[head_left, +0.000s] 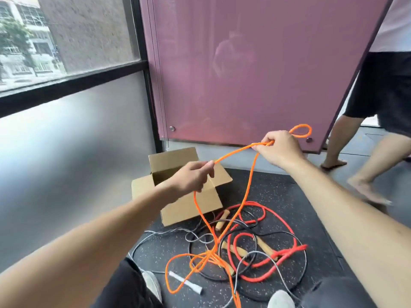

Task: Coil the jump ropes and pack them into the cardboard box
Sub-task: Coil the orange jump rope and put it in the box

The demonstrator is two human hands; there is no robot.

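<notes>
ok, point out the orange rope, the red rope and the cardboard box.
orange rope (233,154): head view, on the raised stretch above the box.
red rope (291,251): head view, on the doubled bend at the right of the pile.
cardboard box (173,160): head view, on the upright far flap.

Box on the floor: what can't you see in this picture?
Head view:
- Inside of the cardboard box: mostly hidden by the left hand and its walls.
- Ends of the orange rope: lost in the floor tangle.
- Passer-by: upper body cut off by the top edge.
</notes>
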